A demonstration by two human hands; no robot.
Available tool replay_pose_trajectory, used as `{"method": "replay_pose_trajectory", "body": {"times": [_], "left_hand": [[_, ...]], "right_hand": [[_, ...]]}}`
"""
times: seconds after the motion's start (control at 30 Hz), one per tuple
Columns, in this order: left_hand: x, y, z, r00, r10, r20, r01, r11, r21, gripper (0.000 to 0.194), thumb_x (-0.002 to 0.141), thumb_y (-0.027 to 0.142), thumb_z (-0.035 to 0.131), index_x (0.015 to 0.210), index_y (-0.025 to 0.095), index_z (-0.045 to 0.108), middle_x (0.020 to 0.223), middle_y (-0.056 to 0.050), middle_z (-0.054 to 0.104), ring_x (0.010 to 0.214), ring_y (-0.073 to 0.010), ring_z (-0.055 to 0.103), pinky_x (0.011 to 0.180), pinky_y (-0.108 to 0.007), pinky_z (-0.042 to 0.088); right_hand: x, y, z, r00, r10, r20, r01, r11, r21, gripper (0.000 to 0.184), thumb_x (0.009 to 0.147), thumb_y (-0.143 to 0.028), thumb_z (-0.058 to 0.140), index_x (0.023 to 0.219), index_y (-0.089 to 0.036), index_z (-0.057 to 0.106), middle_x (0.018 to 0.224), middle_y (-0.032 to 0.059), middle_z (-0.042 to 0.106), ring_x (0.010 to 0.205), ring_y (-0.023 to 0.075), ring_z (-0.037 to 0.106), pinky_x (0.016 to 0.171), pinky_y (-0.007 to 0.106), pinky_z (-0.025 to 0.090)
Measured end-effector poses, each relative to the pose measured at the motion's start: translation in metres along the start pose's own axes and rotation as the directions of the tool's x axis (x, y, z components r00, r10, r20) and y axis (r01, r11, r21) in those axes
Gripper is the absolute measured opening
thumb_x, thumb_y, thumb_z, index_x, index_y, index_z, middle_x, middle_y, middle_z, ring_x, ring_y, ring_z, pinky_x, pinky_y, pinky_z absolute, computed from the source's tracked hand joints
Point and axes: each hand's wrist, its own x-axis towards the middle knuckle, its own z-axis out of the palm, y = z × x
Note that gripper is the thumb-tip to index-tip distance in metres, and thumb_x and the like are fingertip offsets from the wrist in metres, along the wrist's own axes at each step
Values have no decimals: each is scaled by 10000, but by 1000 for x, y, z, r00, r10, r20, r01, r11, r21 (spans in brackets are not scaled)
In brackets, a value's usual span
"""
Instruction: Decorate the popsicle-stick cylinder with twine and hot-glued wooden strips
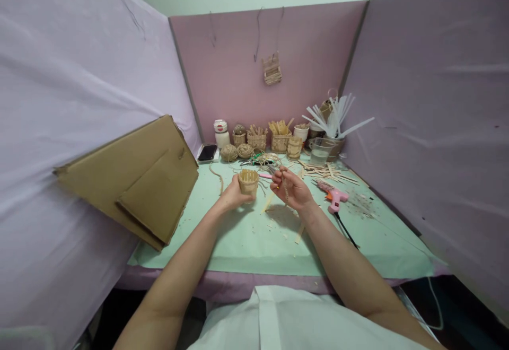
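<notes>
Cup in the left hand, cord in the right hand

The cup is held above the middle of the green table, its mouth tipped slightly toward the camera. The left hand grips it round the side, thumb in front. Beside it, well clear of the cup, the right hand pinches the cord between its fingertips, and a length hangs down in front of the palm. Whether the right hand holds anything more is too small to tell.

A pink pen lies between the hands, farther back. Right of the right hand sits a pink glue gun, with loose sticks behind it. Along the back stand a white jar, filled baskets and a clear tub; two twine balls lie in front of the baskets, near a phone. Cardboard leans at the left.
</notes>
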Motion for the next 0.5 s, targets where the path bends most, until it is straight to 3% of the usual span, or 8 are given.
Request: {"method": "replay_pose_trajectory", "body": {"times": [0.1,0.2,0.33,0.4,0.5], "left_hand": [[4,-4,4,999,30,18,-27,984,-175,759,435,145,919,1093,197,545,1151,-105,639,1160,-269,583,1008,-391,426],[3,-3,1,980,100,172,-33,934,-356,792,527,208,912,1228,189,543,1309,-141,611,1223,-273,577,1042,-402,424],[-3,3,-8,922,141,360,69,856,-512,806,563,289,919,1287,191,579,1347,-156,617,1256,-337,570,1055,-457,426],[-4,2,-13,901,147,408,114,827,-550,771,562,308,923,1257,184,611,1307,-165,645,1240,-354,584,1040,-470,439],[-3,-2,-20,904,159,397,130,783,-608,705,560,320,925,1190,164,649,1249,-175,676,1212,-358,606,1032,-474,450]], "right_hand": [[0,1,0,1000,15,17,-17,997,71,182,757,-244,689,882,-250,557,784,-50,523,652,90,497,634,217,468],[-1,1,1,998,48,36,-52,991,124,201,753,-212,717,881,-250,567,788,-51,531,639,78,495,625,200,477],[-4,-2,2,992,111,57,-118,982,144,228,745,-182,743,886,-247,576,795,-43,538,641,73,503,563,165,471],[-4,-3,3,985,162,57,-168,978,120,253,729,-182,760,902,-242,585,810,-35,547,614,67,478,457,128,392],[-4,0,4,967,251,47,-251,968,13,298,688,-205,785,913,-225,591,734,-56,501,503,43,333,356,105,191]]}}
